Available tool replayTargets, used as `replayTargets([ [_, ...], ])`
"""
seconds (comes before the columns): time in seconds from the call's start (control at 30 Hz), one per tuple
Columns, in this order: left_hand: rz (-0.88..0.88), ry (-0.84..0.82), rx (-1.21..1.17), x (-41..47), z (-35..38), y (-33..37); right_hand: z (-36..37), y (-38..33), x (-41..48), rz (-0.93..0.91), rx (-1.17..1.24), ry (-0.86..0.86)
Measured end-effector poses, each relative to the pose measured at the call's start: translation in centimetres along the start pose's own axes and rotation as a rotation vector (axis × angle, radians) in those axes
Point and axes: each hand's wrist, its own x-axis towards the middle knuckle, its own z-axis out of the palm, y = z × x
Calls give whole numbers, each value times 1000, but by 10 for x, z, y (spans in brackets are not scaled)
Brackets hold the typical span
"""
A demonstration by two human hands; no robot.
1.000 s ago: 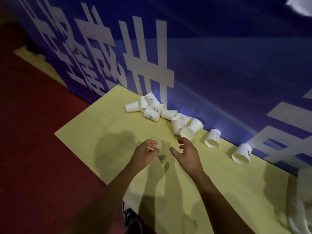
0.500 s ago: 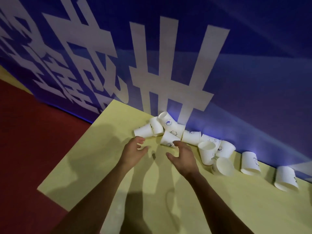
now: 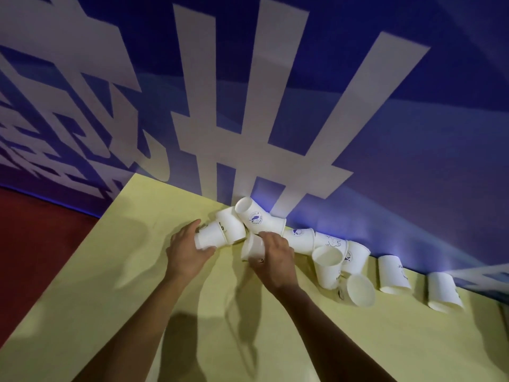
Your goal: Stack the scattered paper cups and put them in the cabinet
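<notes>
Ok so the paper cups [image 3: 300, 239] are in a messy heap on the yellow worktop [image 3: 110, 299], shoved right up against the blue wall [image 3: 413, 119] with the huge white lettering. Red floor [image 3: 33, 244] off to the left.

Both hands are in the pile. The left hand [image 3: 190, 250] has its fingers over the top and its thumb underneath the end cup [image 3: 212, 237], which lies on its side at the left edge of the heap with its base tucked against the next one. The right hand [image 3: 275, 257] is curled down over a second cup [image 3: 252, 248] just beside it, open mouth pointing down and left. The fingers cover most of that one, so I can't really tell if it's lifted or resting on the worktop.

Right behind the hands, a logo cup [image 3: 259, 219] lies tilted across the others, leaning on the wall. Further right there's an upright cup [image 3: 327, 263], then a sideways cup [image 3: 358, 292] with its mouth facing the camera. Past those, a bit apart from the heap, two upside-down cups [image 3: 394, 274] sit along the wall.
</notes>
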Motion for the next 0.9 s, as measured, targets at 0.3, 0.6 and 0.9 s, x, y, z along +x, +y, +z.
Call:
replayTargets([
  [0.3, -33, 66, -169, -30, 8, -5, -1, 11, -20, 23, -8, -20],
  [0.6, -110, 106, -366, -110, 7, 49, -54, 32, -90, 47, 293, 169],
  [0.9, 159, -164, -433, -193, 83, 212, -167, 130, -183, 276, 629, 434],
])
